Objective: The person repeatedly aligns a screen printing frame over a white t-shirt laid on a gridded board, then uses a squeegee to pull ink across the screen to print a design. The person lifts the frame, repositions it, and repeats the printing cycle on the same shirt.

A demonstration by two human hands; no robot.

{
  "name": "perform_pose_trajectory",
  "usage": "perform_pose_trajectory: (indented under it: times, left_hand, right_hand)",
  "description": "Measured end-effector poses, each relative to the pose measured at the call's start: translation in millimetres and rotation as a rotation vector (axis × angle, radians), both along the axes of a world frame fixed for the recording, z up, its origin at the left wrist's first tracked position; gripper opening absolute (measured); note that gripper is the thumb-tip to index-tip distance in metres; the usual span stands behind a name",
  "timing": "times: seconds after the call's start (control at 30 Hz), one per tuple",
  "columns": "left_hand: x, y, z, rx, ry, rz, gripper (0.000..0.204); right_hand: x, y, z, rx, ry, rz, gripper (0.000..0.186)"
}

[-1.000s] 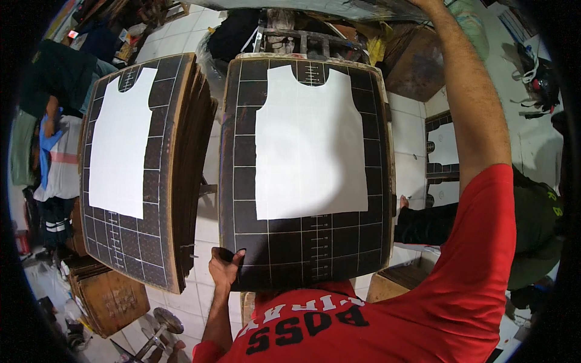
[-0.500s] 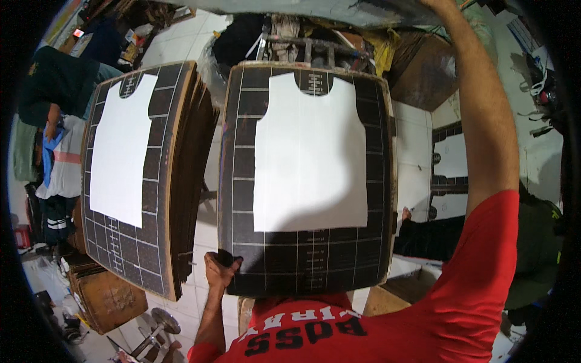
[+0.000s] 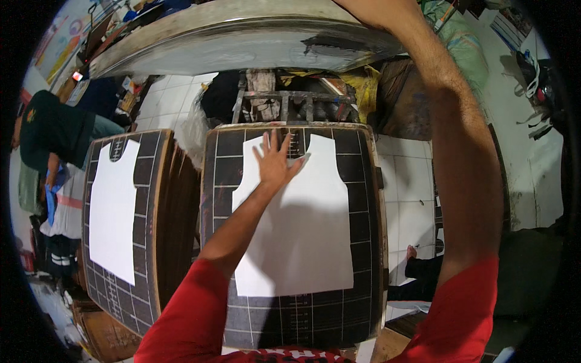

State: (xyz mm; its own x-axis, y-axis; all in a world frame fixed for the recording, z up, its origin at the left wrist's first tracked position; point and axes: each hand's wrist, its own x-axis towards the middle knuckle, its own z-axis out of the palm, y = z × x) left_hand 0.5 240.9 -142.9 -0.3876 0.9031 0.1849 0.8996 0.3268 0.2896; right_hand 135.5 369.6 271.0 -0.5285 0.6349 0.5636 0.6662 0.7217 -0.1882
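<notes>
My left hand lies with fingers spread over the neck opening of a white shirt-shaped panel on a black gridded board directly in front of me. My right hand is raised high, gripping the edge of a large grey framed screen tilted up beyond the board; some fingertips are out of sight. To the left, a second white panel lies on another gridded board, which tops a thick stack of boards.
A person in dark green is at the far left beside pale sacks. Another person's foot and dark trouser leg show at right. A stained rack, cardboard and a green sack lie beyond.
My left hand has left the board's near corner and now lies atop the panel's neckline. My raised right hand moved leftward, and much more of the grey screen has come into view.
</notes>
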Motion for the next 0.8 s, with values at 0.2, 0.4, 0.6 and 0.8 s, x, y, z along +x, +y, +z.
perform_pose_trajectory:
  times: [0.2,0.4,0.6,0.8]
  left_hand:
    - [17,78,-33,-0.323,-0.007,0.018,0.099]
    - [15,79,-47,-0.346,0.029,0.022,0.099]
    - [16,77,-50,-0.263,0.022,0.027,0.098]
    - [8,65,-47,0.104,-0.096,0.015,0.088]
  right_hand:
    - [-4,26,10,-0.027,-0.072,0.078,0.081]
    - [-14,41,13,0.083,-0.022,0.082,0.079]
    - [-16,23,7,0.020,-0.019,0.073,0.070]
    - [2,-24,-18,-0.256,-0.120,-0.092,0.058]
